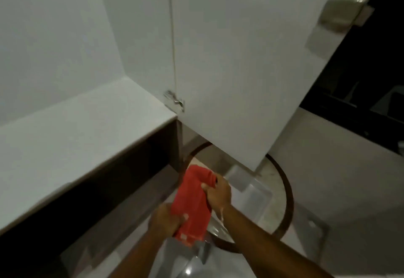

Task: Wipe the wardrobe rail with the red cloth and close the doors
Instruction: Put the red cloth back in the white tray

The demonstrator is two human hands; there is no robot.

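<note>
The red cloth [192,203] is stretched between both hands low in the middle of the view. My left hand [166,220] grips its lower end and my right hand [218,192] grips its bunched upper end. Above them the white wardrobe door [240,69] stands swung open to the right, hung on a metal hinge [174,100]. To the left is the white wardrobe interior with its bottom shelf [76,129]. No rail shows in this view.
A round table with a dark wooden rim [288,199] stands below the door, with a clear plastic container [253,194] on it. A second metal hinge [343,8] sits at the door's upper right. Dark furniture fills the far right.
</note>
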